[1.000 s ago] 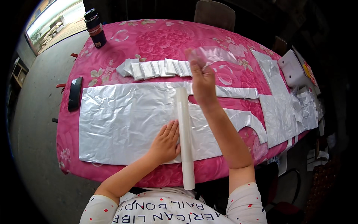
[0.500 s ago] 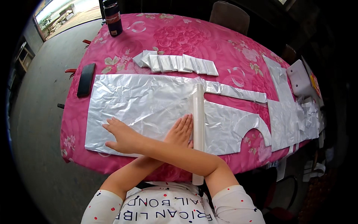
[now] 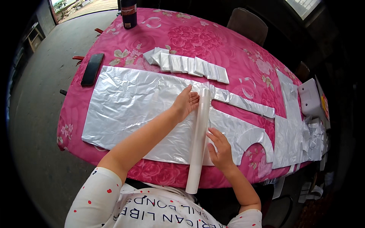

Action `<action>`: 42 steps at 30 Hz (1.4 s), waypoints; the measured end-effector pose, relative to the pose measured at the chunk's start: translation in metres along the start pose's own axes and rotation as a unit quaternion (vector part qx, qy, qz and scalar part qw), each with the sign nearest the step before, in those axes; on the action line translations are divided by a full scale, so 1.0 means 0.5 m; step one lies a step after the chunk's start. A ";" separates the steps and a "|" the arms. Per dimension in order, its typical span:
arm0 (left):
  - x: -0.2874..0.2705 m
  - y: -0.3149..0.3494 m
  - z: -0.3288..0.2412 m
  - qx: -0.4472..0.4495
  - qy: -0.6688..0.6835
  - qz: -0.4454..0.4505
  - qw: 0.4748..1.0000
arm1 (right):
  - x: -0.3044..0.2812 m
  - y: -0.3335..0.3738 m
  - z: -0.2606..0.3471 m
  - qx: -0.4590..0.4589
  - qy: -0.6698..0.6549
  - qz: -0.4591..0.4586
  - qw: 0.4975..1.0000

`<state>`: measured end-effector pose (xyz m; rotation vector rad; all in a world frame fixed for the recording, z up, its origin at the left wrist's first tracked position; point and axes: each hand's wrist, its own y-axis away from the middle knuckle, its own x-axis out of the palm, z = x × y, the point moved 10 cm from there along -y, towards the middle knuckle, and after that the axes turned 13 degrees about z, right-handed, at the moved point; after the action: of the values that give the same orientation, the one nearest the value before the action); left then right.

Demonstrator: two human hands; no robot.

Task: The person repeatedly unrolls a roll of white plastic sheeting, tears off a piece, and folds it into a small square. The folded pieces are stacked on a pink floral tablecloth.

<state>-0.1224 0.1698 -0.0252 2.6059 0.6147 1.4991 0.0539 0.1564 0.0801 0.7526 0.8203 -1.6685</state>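
Note:
A large silvery-white plastic bag [image 3: 129,110], with handle strips at its right end, lies flat on the table. Across it rests a long translucent tube [image 3: 199,142], its near end sticking out past the table's front edge. My left hand [image 3: 185,102] is at the tube's far part, on its left side, thumb raised and fingertips at or against it. To the right of the tube, over the bag, my right hand [image 3: 220,150] has its fingers apart and holds nothing. Whether its fingertips touch the tube is unclear.
Several small folded plastic packets [image 3: 186,65] lie in a row beyond the bag. A black phone [image 3: 92,69] is at the left edge, a dark bottle [image 3: 129,15] at the far left. More plastic bags [image 3: 289,138] and a white container [image 3: 310,97] occupy the right end.
My arms were crossed and are now uncrossed. The right hand has swung from the bag's left part to the tube's right side; the left hand has moved farther up along the tube.

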 end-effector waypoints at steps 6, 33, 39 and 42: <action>-0.025 0.018 -0.009 -0.062 -0.063 -0.010 0.996 | 0.039 0.000 -0.018 -0.045 0.043 0.090 0.994; -0.256 0.733 -0.223 0.140 -0.540 -0.235 0.796 | 0.462 -0.399 0.424 -0.295 0.058 0.207 0.931; -0.229 0.753 -0.223 0.015 -0.768 -0.364 0.526 | 0.481 -0.440 0.462 -0.164 -0.005 0.027 0.986; -0.258 0.756 -0.229 -0.017 -0.730 -0.352 0.586 | 0.473 -0.436 0.429 -0.089 -0.084 -0.009 0.992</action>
<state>-0.1613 -0.2406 0.0265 2.0231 0.9848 -0.8874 -0.2260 -0.1070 0.0395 0.4756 0.8443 -1.6249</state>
